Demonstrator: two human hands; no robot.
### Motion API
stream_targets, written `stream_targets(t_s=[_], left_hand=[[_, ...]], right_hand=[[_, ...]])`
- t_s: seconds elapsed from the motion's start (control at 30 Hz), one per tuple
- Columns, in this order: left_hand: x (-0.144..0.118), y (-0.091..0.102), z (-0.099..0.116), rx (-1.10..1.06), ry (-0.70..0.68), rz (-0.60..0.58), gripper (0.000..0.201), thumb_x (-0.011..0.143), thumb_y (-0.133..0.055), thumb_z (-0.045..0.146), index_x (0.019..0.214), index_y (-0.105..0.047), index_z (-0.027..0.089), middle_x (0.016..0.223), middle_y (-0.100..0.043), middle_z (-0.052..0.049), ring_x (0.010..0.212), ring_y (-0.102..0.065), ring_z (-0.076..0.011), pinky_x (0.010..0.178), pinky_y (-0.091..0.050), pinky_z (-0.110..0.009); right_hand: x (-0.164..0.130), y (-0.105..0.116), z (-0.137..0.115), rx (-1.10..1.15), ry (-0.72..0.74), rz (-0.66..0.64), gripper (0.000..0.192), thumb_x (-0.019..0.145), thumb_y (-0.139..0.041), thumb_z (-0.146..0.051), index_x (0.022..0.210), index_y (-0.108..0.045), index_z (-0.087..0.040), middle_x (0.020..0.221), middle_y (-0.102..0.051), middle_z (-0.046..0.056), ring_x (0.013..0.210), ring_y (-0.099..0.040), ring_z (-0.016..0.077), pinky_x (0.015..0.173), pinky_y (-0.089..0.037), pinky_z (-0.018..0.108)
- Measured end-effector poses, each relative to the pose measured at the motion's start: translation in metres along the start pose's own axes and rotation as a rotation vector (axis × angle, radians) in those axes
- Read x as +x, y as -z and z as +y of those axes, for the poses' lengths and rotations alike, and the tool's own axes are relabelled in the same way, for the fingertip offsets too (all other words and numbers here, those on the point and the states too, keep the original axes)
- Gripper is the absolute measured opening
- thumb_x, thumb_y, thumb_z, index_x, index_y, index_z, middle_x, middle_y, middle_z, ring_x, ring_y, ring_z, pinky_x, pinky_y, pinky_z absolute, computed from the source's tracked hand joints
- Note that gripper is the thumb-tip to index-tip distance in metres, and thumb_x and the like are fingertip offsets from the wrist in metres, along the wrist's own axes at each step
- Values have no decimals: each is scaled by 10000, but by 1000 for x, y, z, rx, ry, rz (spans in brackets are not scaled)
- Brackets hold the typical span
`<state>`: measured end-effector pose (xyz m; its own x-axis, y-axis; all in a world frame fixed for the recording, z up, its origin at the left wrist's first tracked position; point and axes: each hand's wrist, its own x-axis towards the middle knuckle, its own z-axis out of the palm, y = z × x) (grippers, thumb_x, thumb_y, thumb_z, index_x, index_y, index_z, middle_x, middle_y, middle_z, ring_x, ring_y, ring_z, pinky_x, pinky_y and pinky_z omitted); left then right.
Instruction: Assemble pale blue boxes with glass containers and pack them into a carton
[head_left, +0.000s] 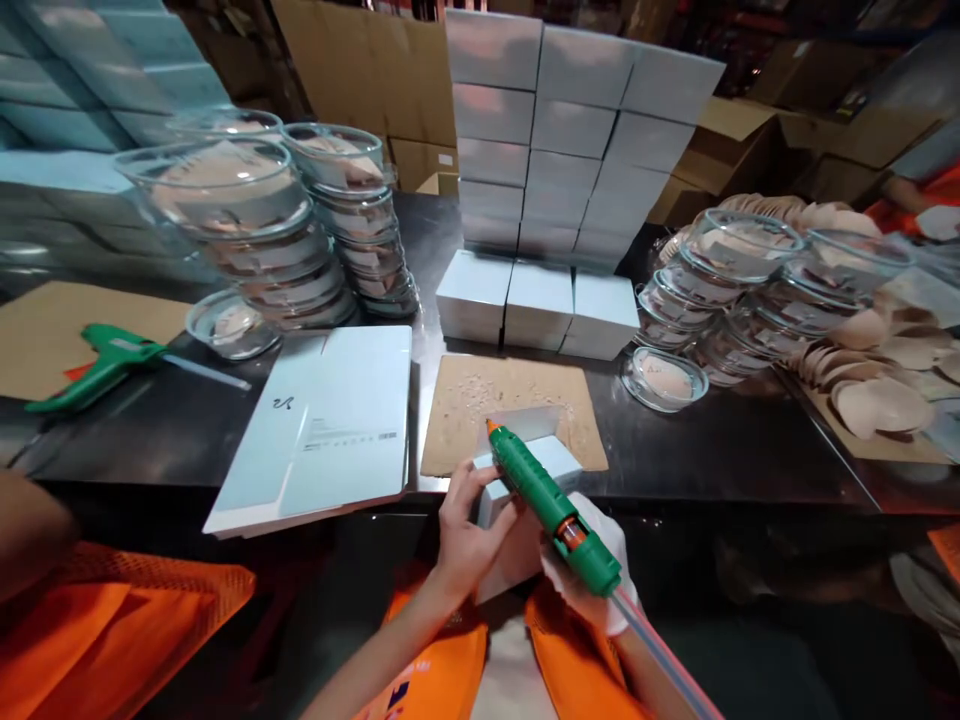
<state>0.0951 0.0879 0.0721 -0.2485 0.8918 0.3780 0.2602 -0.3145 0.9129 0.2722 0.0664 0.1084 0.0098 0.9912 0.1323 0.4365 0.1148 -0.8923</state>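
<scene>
My gloved right hand (600, 540) is wrapped round a green hot glue gun (544, 490), whose orange nozzle points up and left over a box. A long glue stick (660, 650) trails from its back end. My bare left hand (469, 530) grips the near left side of the small white box (517, 560), fingers bent over its edge. The box's flap (525, 422) stands raised at the far side, just beyond the nozzle. Beneath them lies a brown cardboard sheet (450, 420) spotted with dried glue. The trigger is hidden by the glue gun and glove.
Stacked white boxes (540, 130) rise behind the cardboard. Flat white cartons (330, 420) lie at left, beside another green glue gun (105, 365). Glass bowls with pale contents stand in stacks left (255, 220) and right (720, 270). Other people in orange are at both sides.
</scene>
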Motion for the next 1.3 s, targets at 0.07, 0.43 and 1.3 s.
stream_targets(t_s=[0.07, 0.43, 1.3], left_hand=[[0, 2, 1, 30, -6, 7, 180, 909, -773, 381, 1036, -782, 253, 1035, -784, -46, 1121, -693, -257, 1058, -522, -421], [0, 12, -3, 9, 92, 53, 271, 869, -810, 486, 1025, -800, 266, 1038, -779, -54, 1163, -672, -275, 1093, -485, -422], [8, 16, -4, -423, 216, 62, 547, 838, -825, 542, 1253, -563, 299, 1210, -698, -81, 1047, -740, -234, 888, -589, -340]], right_hand=[[5, 4, -1, -93, 107, 1, 171, 802, -749, -417, 788, -693, -255, 632, -607, -8, 527, -595, 183, 548, -539, 323], [1, 43, 27, 63, -279, 193, 328, 754, -839, -545, 791, -743, -234, 620, -689, 34, 501, -605, 217, 490, -552, 371], [90, 28, -9, 452, -92, -272, 784, 773, -621, -923, 1134, -754, -239, 1195, -775, 98, 1126, -725, 298, 1012, -585, 432]])
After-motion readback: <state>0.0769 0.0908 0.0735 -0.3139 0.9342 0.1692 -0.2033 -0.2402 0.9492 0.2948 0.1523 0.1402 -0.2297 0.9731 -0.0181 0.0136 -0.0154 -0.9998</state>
